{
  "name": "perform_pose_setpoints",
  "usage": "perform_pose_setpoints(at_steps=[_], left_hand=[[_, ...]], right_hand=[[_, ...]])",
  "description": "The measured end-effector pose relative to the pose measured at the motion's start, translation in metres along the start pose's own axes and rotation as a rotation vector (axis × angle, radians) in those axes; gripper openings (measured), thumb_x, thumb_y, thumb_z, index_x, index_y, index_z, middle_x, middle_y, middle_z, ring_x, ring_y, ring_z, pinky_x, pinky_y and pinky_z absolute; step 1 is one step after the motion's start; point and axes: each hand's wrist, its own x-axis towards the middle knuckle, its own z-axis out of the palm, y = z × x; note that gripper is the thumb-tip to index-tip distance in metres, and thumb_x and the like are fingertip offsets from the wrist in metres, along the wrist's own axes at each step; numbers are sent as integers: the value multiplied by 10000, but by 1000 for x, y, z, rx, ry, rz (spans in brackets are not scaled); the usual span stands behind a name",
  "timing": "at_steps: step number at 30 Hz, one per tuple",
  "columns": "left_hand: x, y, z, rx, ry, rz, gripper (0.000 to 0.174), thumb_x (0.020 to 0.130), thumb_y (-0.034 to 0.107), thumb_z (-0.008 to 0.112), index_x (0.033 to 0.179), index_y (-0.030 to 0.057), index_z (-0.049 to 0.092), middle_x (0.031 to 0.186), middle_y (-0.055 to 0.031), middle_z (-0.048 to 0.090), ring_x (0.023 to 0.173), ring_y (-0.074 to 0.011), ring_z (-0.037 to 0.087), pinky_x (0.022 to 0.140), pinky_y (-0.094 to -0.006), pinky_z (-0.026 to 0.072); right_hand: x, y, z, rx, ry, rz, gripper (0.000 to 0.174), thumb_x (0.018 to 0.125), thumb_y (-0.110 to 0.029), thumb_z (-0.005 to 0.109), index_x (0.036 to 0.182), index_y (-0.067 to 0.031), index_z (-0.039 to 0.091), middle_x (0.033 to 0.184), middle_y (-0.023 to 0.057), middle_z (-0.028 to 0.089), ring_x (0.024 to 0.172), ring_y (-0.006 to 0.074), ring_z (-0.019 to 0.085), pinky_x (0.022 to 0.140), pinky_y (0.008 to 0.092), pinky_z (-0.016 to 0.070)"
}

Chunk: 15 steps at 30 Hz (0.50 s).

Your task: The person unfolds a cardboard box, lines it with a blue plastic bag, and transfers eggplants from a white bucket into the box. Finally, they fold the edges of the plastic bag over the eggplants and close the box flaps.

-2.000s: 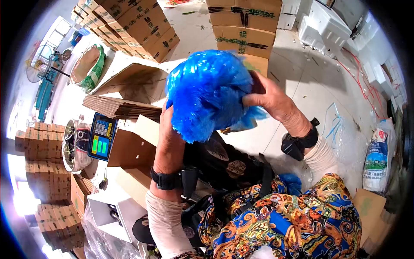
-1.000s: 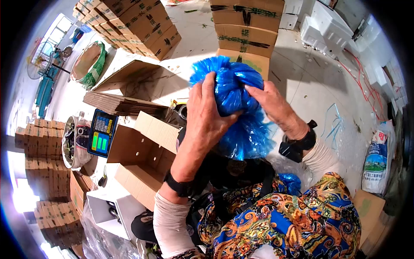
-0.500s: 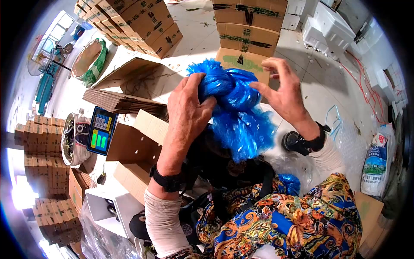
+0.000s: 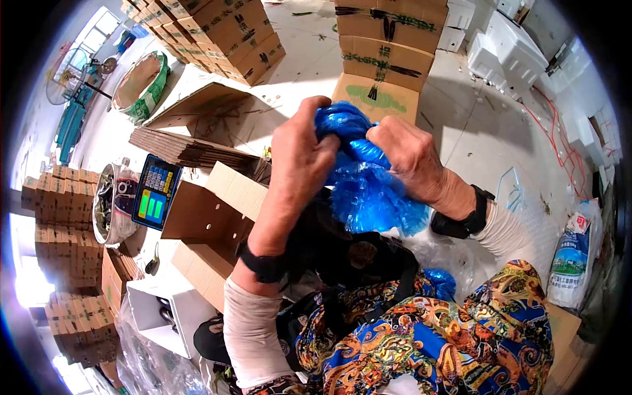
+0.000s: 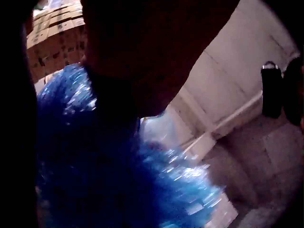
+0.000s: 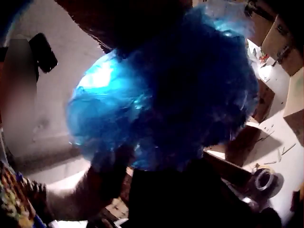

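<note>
A crumpled bundle of thin blue plastic (image 4: 375, 197) is held up in front of the person, twisted at its upper part and flared out below. From the left side, the left hand (image 4: 299, 158) grips the twisted part, its thumb toward the middle. The right hand (image 4: 409, 158) pinches the same part from the right, fingers curled in. In the left wrist view the shiny blue plastic (image 5: 190, 190) spreads below a dark, shadowed hand. The right wrist view is filled by the blue plastic (image 6: 104, 104), with the fingers mostly lost in shadow.
An open cardboard box (image 4: 204, 214) stands left of the lap, beside a scale display (image 4: 157, 191) and a white foam box (image 4: 158, 316). Flattened cardboard (image 4: 191, 148) lies behind. Stacked cartons (image 4: 388, 52) stand ahead. A roll of tape (image 6: 263, 180) shows in the right wrist view.
The bundle has gone from a rounded clump to a twisted shape with a loose lower end. The right hand came away from it half a second ago and now pinches it again.
</note>
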Motion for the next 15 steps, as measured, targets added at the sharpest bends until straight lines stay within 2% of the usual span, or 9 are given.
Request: perform_pose_setpoints(at_steps=[2, 3, 4, 7, 9, 10, 11, 13, 15], left_hand=[[0, -8, -4, 353, 24, 295, 509, 708, 36, 628, 1203, 61, 512, 882, -183, 605, 858, -392, 589, 746, -445, 479], [0, -12, -8, 433, -26, 337, 576, 698, 34, 644, 1250, 90, 488, 928, -166, 577, 935, -367, 562, 773, -432, 467], [2, -13, -14, 356, -190, 296, 589, 707, 9, 621, 1273, 83, 472, 928, -168, 584, 902, -391, 579, 756, -443, 478], [6, -24, -12, 159, -273, 257, 537, 718, -11, 606, 1244, 58, 517, 971, -208, 616, 898, -417, 608, 779, -428, 496], [14, -37, -15, -10, -267, 253, 489, 730, -23, 596, 1212, 47, 556, 1014, -240, 630, 922, -414, 627, 803, -400, 505], [16, -42, -24, -132, -290, 110, 432, 747, -35, 583, 1174, 30, 601, 1078, -232, 650, 982, -326, 651, 854, -338, 503], [16, -42, -30, -256, -261, -10, 432, 757, -37, 570, 1185, 14, 596, 1086, -207, 654, 987, -281, 648, 864, -321, 501], [15, -31, -42, -507, -218, -207, 424, 781, -28, 537, 1203, -34, 577, 1082, -140, 657, 977, -195, 635, 883, -295, 500], [15, -46, -40, -637, -195, -217, 428, 785, 0, 515, 1207, -43, 569, 1028, -128, 650, 881, -177, 625, 825, -283, 500]], right_hand=[[2, 0, -2, 202, -21, 117, 333, 638, -95, 726, 910, -60, 537, 829, 97, 572, 787, 307, 617, 675, 406, 508], [2, 1, -5, 278, -52, 139, 433, 590, -163, 812, 924, -67, 553, 822, 91, 591, 786, 292, 627, 690, 385, 506], [1, 4, -7, 355, -59, 166, 443, 591, -178, 823, 928, -67, 557, 831, 92, 598, 788, 281, 630, 694, 376, 504], [2, 6, -14, 542, -67, 246, 463, 629, -207, 850, 986, -69, 590, 890, 93, 632, 831, 223, 645, 735, 330, 502], [6, 8, -20, 479, 31, 61, 452, 643, -173, 836, 1011, -67, 597, 903, 89, 639, 856, 218, 649, 760, 313, 507], [6, 9, -24, 444, 80, -27, 447, 650, -155, 829, 1024, -66, 601, 909, 87, 642, 869, 215, 652, 772, 304, 509], [8, 10, -35, 495, 8, 40, 436, 674, -121, 804, 1057, -59, 605, 931, 83, 650, 903, 214, 658, 814, 279, 511], [5, 18, -32, 475, 63, 168, 387, 743, -203, 785, 1048, -64, 592, 929, 56, 652, 892, 157, 646, 811, 268, 514], [7, 17, -34, 754, 139, 300, 415, 795, -310, 767, 1063, -66, 564, 922, 35, 649, 867, 109, 630, 798, 253, 514]])
